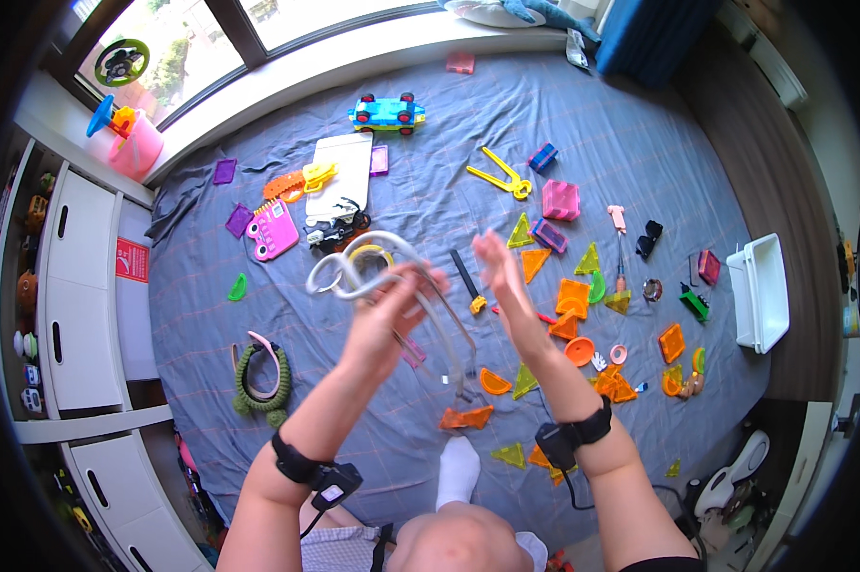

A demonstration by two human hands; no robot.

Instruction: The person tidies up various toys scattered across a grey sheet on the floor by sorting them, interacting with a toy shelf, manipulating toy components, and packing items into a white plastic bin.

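My left hand [387,304] grips a pale grey flexible tube [394,239], looped at its far end, with thin metal rods running down to the right. It looks like a stethoscope, though its lower end is blurred. My right hand [503,275] is raised to the right of it, slightly blurred and holding nothing. Between the hands, a black strip with a yellow end [466,280] lies on the grey bedsheet [373,443]. Beyond the tube are a toy motorcycle [340,225] and a yellow ring [381,252], partly hidden.
Orange [573,297] and yellow translucent magnetic tiles [520,232] are scattered on the right, near yellow toy pliers [505,175] and sunglasses [649,239]. White bins [759,293] stand at the right edge. A green headband [262,379] and pink frog-eyed toy [273,229] lie left.
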